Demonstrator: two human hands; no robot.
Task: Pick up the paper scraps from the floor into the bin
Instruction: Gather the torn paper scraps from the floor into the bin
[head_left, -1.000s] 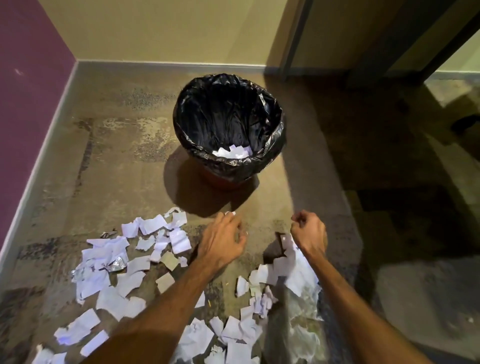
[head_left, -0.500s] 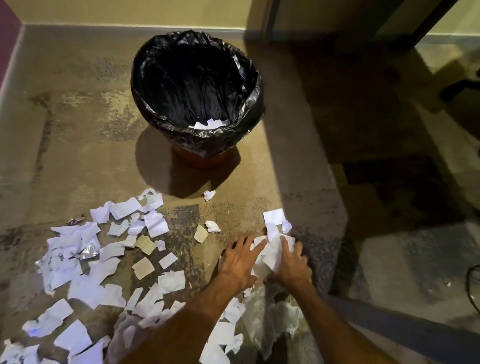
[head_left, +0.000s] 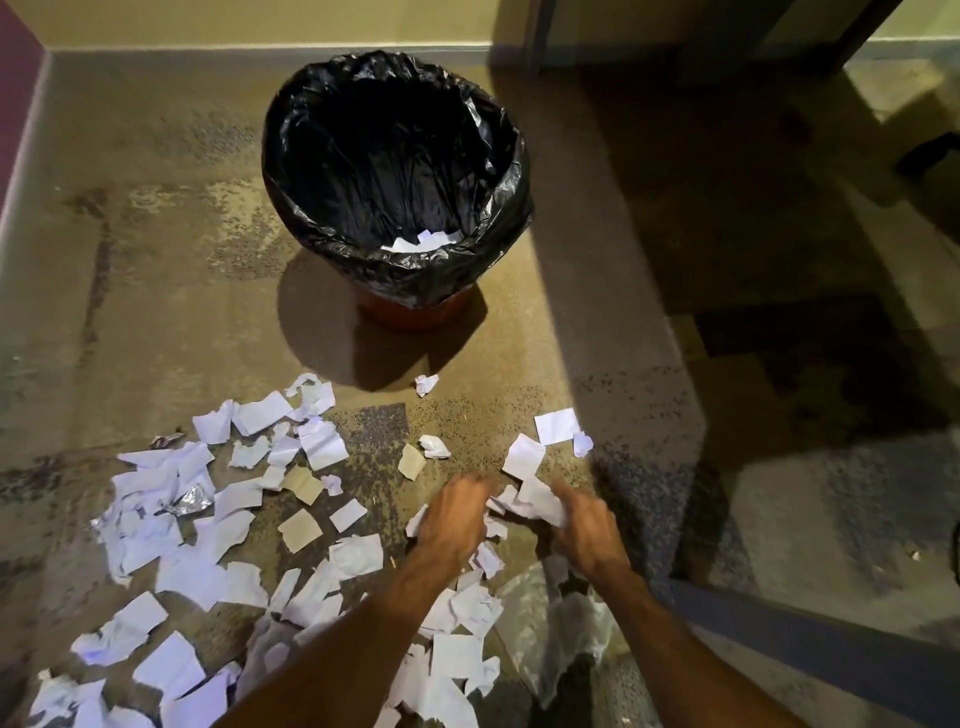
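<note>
On the worn brown floor (head_left: 156, 312), a black-lined round bin (head_left: 311, 208) far off holds few pieces. Most torn white paper scraps (head_left: 171, 551) lie near left. The right hand (head_left: 587, 535) grips a bunch; the blurred left hand (head_left: 454, 525) I cannot tell.

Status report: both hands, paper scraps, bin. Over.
Right hand grips a bunch of scraps. Left hand beside it, blurred, grip unclear. Bin ahead, a few scraps inside. Nothing blocks the way.
</note>
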